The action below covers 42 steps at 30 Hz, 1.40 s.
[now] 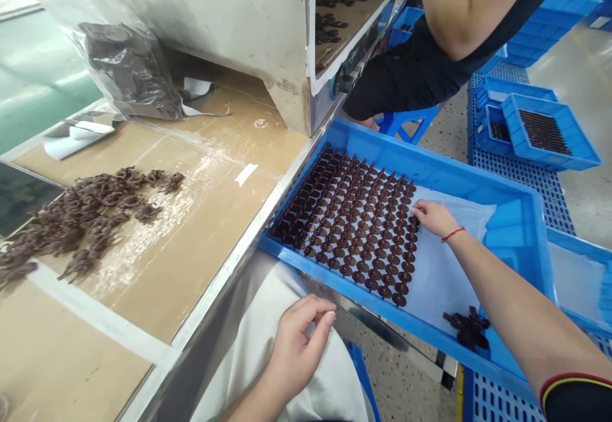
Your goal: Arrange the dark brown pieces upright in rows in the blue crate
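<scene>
dark brown parts (354, 218) stand in tight rows on a white liner sheet (440, 275) inside a blue tray (430, 167). the tray sits over the person's lap, at 3 o'clock of the worktop (191, 231) edge. the rows fill the tray's 9 o'clock half; the liner is bare toward 3 o'clock. a small loose cluster (468, 327) of the same parts lies at the tray's 5 o'clock corner, apart from the rows.

right hand (433, 217): palm down, fingers bent, tips touching the parts at the 3 o'clock edge of the rows. cannot tell whether it grips one. red string (452, 234) on the wrist.

left hand (299, 345): at 6 o'clock, below the tray's near rim and over white trousers (258, 339). thumb tip is pressed to forefinger tip, other fingers curled in. cannot tell whether anything sits in the pinch.

worktop is covered in taped brown card. a heap of loose parts (81, 218) lies on it at 9 o'clock, well apart from the tray. a clear plastic bag (129, 65) with dark contents is at 11 o'clock, against a metal machine housing (229, 20).

another person's arm (454, 14) shows at 1 o'clock, seated on a blue stool (406, 122). more blue trays (549, 129) sit at 2 o'clock on the floor.
</scene>
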Available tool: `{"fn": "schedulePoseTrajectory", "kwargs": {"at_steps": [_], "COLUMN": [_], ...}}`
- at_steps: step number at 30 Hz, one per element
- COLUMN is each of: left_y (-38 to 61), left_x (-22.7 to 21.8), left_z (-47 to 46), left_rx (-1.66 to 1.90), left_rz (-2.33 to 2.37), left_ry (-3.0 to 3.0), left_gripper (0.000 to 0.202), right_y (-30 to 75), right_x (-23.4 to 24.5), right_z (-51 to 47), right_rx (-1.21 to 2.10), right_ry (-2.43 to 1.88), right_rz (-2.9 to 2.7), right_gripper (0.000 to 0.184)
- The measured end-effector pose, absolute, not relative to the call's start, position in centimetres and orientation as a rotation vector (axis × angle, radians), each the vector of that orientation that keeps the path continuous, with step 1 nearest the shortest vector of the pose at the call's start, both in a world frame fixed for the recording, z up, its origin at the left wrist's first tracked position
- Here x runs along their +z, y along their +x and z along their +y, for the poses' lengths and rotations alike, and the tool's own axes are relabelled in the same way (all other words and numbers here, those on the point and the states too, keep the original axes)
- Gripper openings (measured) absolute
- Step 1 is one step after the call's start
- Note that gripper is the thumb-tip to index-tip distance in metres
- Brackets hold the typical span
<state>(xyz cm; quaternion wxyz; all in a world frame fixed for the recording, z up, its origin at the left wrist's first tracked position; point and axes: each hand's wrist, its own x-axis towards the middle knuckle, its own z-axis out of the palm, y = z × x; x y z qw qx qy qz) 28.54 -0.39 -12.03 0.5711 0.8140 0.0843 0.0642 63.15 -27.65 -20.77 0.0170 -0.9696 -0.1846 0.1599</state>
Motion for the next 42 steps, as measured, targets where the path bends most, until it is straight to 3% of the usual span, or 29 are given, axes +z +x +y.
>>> {"fn": "schedulePoseTrajectory", "kwargs": {"at_steps": [6, 14, 21, 25, 34, 42], "left_y": [28.7, 29.2, 29.2, 29.0, 29.0, 29.1], "left_x": [-12.1, -12.6, -12.4, -12.3, -12.5, -12.5], "left_z": [-0.3, -0.3, -0.5, -0.5, -0.2, -0.3], "left_rx": [0.161, 0.18, 0.168, 0.182, 0.183, 0.159], "left_rz": [0.19, 0.135, 0.154, 0.155, 0.157, 0.155], "left_ry": [1.899, 1.901, 1.915, 1.909, 1.905, 1.909], "left_gripper": [0.014, 0.011, 0.011, 0.011, 0.011, 0.011], "right_y": [62.2, 52.9, 47.0, 48.0, 53.8, 54.7], "right_x": [-18.4, -14.8, -16.7, -17.5, -20.1, -19.8], "right_z": [-30.0, -37.5, -37.7, -37.2, -36.8, -37.5], "right_rx": [0.451, 1.217, 1.373, 1.278, 0.649, 0.474], "right_ry": [-3.102, -2.956, -2.905, -2.851, -2.962, -3.012], "right_rz": [-0.426, -0.623, -0.619, -0.597, -0.283, -0.287], "right_gripper": [0.027, 0.022, 0.025, 0.027, 0.015, 0.021]}}
